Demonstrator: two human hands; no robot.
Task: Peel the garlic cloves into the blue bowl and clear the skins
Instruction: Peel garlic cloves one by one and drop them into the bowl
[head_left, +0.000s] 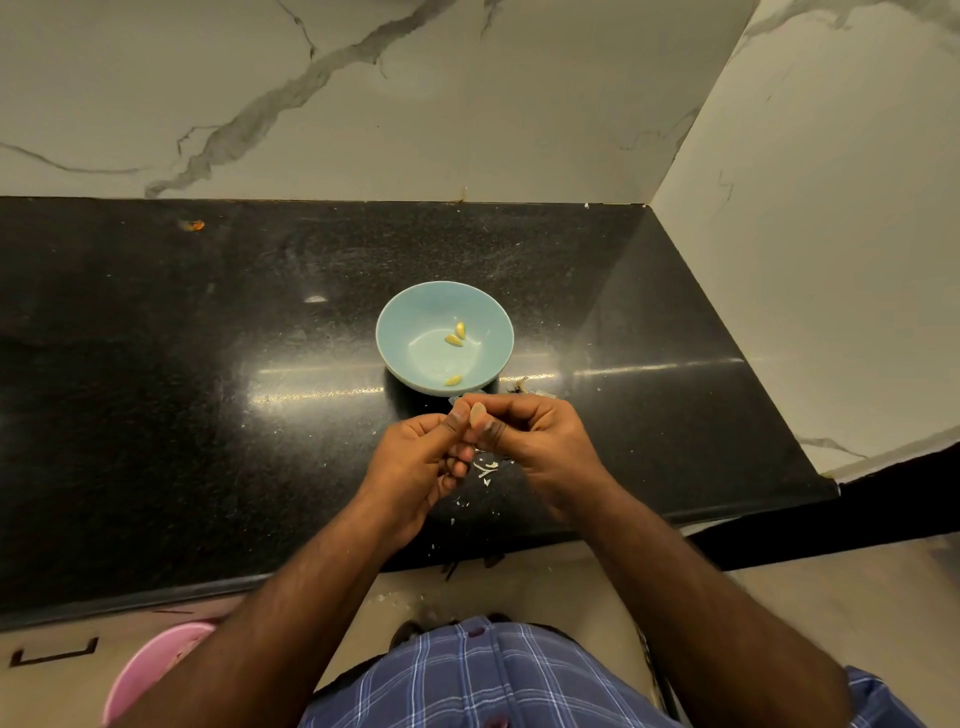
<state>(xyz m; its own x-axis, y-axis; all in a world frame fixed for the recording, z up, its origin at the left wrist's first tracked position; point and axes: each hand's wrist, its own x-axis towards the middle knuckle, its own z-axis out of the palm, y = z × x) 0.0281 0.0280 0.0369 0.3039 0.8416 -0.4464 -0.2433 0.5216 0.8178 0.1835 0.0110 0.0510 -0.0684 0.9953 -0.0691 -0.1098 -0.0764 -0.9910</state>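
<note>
Both hands pinching one garlic clove just below the blue bowl, centre of frame.

I see the left hand (423, 457) and right hand (535, 439) meeting at the fingertips, each curled and pinching the pale garlic clove (477, 415) between them, held above the black counter (208, 389); whether its skin is partly off I cannot tell; the blue bowl (410, 322) sits on the counter just above the hands, three yellow peeled cloves (454, 340) inside, two near the middle, one at the near rim; skin scraps (485, 470) lie scattered under the hands, more bits (522, 387) right of the bowl; a pink tub (150, 670) shows lower left, below the counter edge.
</note>
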